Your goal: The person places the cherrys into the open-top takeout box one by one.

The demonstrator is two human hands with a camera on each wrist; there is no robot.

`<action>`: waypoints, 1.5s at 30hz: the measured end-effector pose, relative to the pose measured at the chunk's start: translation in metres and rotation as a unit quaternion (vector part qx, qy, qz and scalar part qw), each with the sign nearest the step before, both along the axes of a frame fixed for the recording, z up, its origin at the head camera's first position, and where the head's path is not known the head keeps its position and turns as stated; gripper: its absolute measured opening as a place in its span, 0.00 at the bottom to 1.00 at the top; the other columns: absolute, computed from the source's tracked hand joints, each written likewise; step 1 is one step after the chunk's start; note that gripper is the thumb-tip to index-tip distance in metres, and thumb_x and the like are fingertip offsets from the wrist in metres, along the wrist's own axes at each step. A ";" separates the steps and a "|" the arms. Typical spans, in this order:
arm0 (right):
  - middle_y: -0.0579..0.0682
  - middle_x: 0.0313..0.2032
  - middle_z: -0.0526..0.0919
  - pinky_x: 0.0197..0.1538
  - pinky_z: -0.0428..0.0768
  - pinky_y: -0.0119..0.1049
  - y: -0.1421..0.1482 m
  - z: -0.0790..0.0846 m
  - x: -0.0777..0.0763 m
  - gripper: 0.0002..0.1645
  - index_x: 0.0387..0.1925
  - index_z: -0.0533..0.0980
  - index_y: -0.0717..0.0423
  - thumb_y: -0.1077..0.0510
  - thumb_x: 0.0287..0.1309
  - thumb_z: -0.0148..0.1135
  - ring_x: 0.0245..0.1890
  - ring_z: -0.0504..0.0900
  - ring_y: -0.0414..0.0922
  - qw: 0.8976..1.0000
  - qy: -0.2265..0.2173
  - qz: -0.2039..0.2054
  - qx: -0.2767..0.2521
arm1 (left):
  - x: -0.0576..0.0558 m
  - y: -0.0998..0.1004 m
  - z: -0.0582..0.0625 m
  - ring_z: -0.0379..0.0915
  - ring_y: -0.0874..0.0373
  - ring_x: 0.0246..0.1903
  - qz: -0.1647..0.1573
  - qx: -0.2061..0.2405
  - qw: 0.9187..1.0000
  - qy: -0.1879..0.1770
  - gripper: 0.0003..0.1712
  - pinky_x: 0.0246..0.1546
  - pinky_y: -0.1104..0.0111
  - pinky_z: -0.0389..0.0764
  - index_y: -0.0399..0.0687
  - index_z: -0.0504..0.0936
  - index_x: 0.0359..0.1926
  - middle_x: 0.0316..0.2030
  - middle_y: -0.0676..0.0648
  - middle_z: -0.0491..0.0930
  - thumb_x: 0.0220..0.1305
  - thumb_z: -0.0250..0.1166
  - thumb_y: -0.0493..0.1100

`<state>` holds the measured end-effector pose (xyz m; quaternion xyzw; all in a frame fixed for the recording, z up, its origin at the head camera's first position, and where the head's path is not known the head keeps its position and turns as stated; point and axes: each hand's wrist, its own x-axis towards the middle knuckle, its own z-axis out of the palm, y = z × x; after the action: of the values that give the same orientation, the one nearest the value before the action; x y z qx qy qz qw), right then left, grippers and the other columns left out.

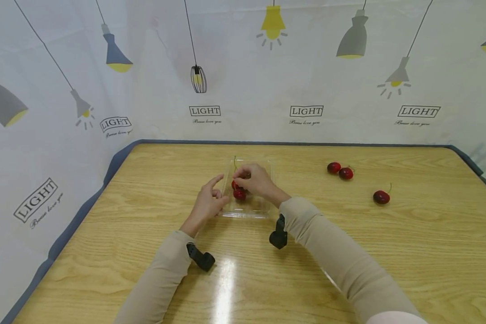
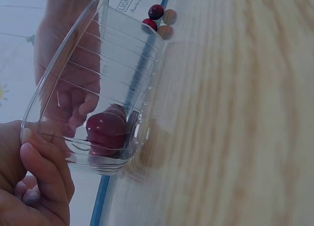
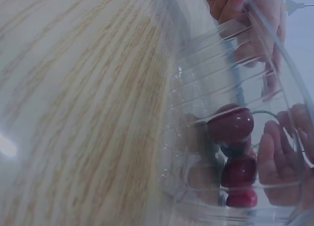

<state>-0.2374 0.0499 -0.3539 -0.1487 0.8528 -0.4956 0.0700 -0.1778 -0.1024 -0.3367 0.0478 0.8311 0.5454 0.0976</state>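
A clear plastic box (image 1: 251,211) stands on the table, with several dark red cherries (image 3: 230,125) at its left side. My left hand (image 1: 209,201) is at the box's left wall; in the left wrist view its fingers (image 2: 46,162) pinch the rim, while the head view shows the index finger pointing away. My right hand (image 1: 256,181) reaches over the box from the right. Its thumb and index fingertip come together just above a cherry (image 1: 235,185), seemingly on its stem. Another cherry (image 1: 239,194) lies nearer the front. The right hand partly hides the box's contents.
Two cherries (image 1: 340,171) lie side by side on the table right of the box. A single cherry with its stem up (image 1: 381,197) is farther right and nearer. Behind the wooden table (image 1: 146,189) hangs a white cloth (image 1: 243,81) printed with lamps.
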 end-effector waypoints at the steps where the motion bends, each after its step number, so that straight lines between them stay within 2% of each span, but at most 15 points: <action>1: 0.53 0.32 0.78 0.31 0.75 0.30 0.000 0.000 0.000 0.07 0.34 0.77 0.63 0.63 0.54 0.57 0.29 0.75 0.43 1.000 -0.002 -0.001 -0.001 | 0.000 0.000 0.000 0.53 0.67 0.05 0.000 -0.001 1.000 -0.001 0.37 0.09 0.73 0.60 0.38 0.54 0.65 0.11 0.51 0.60 0.52 0.54 0.27; 3: 0.53 0.32 0.78 0.31 0.75 0.30 0.000 0.000 0.000 0.07 0.34 0.77 0.63 0.63 0.54 0.57 0.30 0.75 0.43 1.000 -0.005 -0.004 -0.003 | -0.003 -0.001 -0.005 0.54 0.66 0.06 0.004 -0.003 1.000 -0.003 0.38 0.09 0.73 0.60 0.40 0.54 0.65 0.11 0.51 0.61 0.52 0.54 0.28; 8: 0.52 0.33 0.78 0.31 0.76 0.31 0.001 0.000 -0.001 0.06 0.33 0.77 0.62 0.63 0.53 0.57 0.30 0.75 0.43 1.000 -0.017 -0.011 -0.009 | -0.015 -0.005 -0.027 0.56 0.63 0.06 0.009 -0.001 1.000 0.012 0.38 0.08 0.72 0.60 0.44 0.56 0.65 0.11 0.52 0.61 0.51 0.56 0.29; 11: 0.53 0.33 0.78 0.33 0.77 0.35 0.002 0.002 -0.001 0.06 0.33 0.77 0.62 0.63 0.53 0.57 0.29 0.76 0.44 0.999 -0.025 -0.010 -0.020 | -0.016 -0.005 -0.032 0.56 0.62 0.06 0.010 0.006 1.000 0.026 0.38 0.07 0.72 0.60 0.43 0.56 0.65 0.11 0.52 0.61 0.50 0.56 0.29; 15: 0.56 0.34 0.78 0.36 0.77 0.41 0.004 0.004 0.000 0.08 0.35 0.77 0.65 0.64 0.54 0.56 0.30 0.76 0.45 0.999 -0.025 -0.003 -0.034 | -0.016 -0.004 -0.032 0.55 0.63 0.07 0.018 0.008 1.000 0.018 0.39 0.08 0.73 0.59 0.46 0.57 0.65 0.12 0.52 0.60 0.50 0.56 0.29; 20: 0.58 0.36 0.78 0.37 0.77 0.42 0.007 0.004 -0.001 0.09 0.36 0.76 0.66 0.64 0.54 0.55 0.32 0.77 0.48 0.999 -0.027 -0.002 -0.044 | -0.018 -0.005 -0.034 0.56 0.62 0.08 0.026 0.004 1.000 -0.006 0.39 0.10 0.73 0.60 0.50 0.56 0.65 0.14 0.51 0.61 0.52 0.57 0.31; 26: 0.56 0.36 0.78 0.37 0.77 0.43 0.009 0.005 -0.001 0.11 0.39 0.75 0.65 0.64 0.54 0.56 0.33 0.78 0.49 0.999 -0.019 -0.014 -0.039 | -0.015 -0.004 -0.029 0.56 0.63 0.07 0.021 0.006 1.000 -0.004 0.38 0.09 0.73 0.60 0.48 0.56 0.65 0.13 0.51 0.61 0.52 0.56 0.30; 29: 0.56 0.38 0.78 0.37 0.77 0.41 0.011 0.006 0.000 0.13 0.42 0.74 0.65 0.64 0.54 0.56 0.34 0.78 0.50 0.999 -0.010 -0.016 -0.036 | -0.016 -0.003 -0.029 0.55 0.63 0.07 0.024 0.006 1.000 -0.008 0.38 0.09 0.72 0.60 0.49 0.56 0.65 0.13 0.51 0.60 0.52 0.56 0.30; 30: 0.56 0.38 0.77 0.37 0.77 0.40 0.012 0.006 0.000 0.13 0.42 0.74 0.64 0.64 0.54 0.56 0.35 0.78 0.49 0.999 -0.008 -0.018 -0.036 | -0.019 -0.004 -0.034 0.55 0.62 0.07 0.025 0.008 1.000 -0.008 0.38 0.09 0.72 0.60 0.50 0.56 0.65 0.13 0.51 0.60 0.52 0.57 0.30; 36: 0.53 0.38 0.78 0.39 0.76 0.35 0.021 0.005 0.003 0.13 0.43 0.74 0.62 0.63 0.54 0.57 0.37 0.77 0.46 0.999 0.025 -0.026 -0.018 | -0.019 -0.004 -0.035 0.55 0.62 0.07 0.022 0.012 1.000 -0.008 0.39 0.09 0.72 0.59 0.50 0.56 0.65 0.13 0.51 0.60 0.52 0.57 0.30; 45: 0.55 0.35 0.77 0.34 0.75 0.33 0.036 0.004 0.009 0.14 0.43 0.73 0.64 0.64 0.53 0.57 0.34 0.76 0.47 0.997 0.053 -0.051 -0.031 | -0.019 -0.005 -0.036 0.55 0.62 0.07 0.018 0.014 1.000 0.001 0.39 0.09 0.72 0.59 0.50 0.55 0.65 0.13 0.51 0.60 0.52 0.56 0.30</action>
<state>-0.2282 0.0855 -0.3498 -0.1330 0.8462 -0.5160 -0.0051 -0.1967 -0.1077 -0.3727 0.0348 0.8242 0.5585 0.0868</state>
